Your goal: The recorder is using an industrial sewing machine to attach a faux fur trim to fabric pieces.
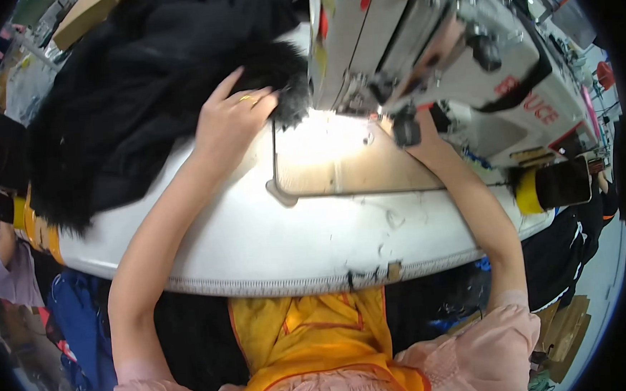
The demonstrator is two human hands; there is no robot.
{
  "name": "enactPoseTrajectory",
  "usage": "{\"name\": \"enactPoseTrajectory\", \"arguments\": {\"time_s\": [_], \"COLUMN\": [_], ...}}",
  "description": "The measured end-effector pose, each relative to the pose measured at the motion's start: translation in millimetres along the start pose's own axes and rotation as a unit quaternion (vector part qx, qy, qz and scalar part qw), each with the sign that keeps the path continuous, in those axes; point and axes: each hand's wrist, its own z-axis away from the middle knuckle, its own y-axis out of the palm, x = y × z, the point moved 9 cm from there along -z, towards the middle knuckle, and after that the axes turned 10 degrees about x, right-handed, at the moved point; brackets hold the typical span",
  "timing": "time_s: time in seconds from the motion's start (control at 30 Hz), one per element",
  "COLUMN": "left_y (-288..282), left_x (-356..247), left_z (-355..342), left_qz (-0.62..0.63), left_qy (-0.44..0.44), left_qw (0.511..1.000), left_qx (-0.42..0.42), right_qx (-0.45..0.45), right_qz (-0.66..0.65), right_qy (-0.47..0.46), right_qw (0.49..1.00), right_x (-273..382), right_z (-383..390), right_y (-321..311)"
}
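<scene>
A sewing machine (389,40) with a white body stands at the upper right, its lamp lighting the metal bed plate (369,170) brightly. A black garment (134,84) with a shaggy fur edge spreads over the left of the table, and its fur trim (288,89) reaches up to the needle area. My left hand (237,121), with a ring on one finger, grips this trim just left of the machine head, one finger stretched out over the fur. Beside the needle area, my right hand (428,142) lies low on the bed, its fingers largely hidden by machine parts.
A ruler strip (297,282) follows the curved front edge of the white table (229,236), where loose black threads lie. Dark devices with yellow parts (528,191) sit at the right edge. A cardboard box (84,19) is at the far left. Another person's arm (6,243) shows at the left.
</scene>
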Motion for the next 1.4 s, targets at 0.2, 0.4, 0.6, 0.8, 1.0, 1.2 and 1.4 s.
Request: {"name": "enactPoseTrajectory", "arguments": {"time_s": [0.2,0.4,0.6,0.8,1.0,1.2,1.4], "left_y": [31,2,-4,0,1,1,7], "left_x": [-2,-42,-50,-60,-44,-49,-30], "left_z": [-17,-3,0,4,6,0,3], "left_qz": [0.05,0.054,0.07,0.072,0.164,0.1,0.207], "left_qy": [0.055,0.132,0.142,0.135,0.078,0.083,0.001], "left_qw": [0.997,0.988,0.983,0.984,0.975,0.982,0.968], "left_qx": [-0.004,0.058,0.094,0.095,0.13,0.135,0.142], "right_qx": [0.098,0.133,0.128,0.054,0.126,0.09,0.064], "right_qz": [0.216,0.151,0.323,0.272,0.247,0.161,0.163], "right_qy": [-0.226,-0.186,-0.209,-0.243,-0.199,-0.205,-0.167], "right_qw": [0.945,0.962,0.914,0.93,0.94,0.961,0.97], "right_x": [29,71,123,128,128,128,124], "right_z": [-12,22,10,23,19,13,13], "right_y": [50,8,-4,-2,-8,-16,-15]}}
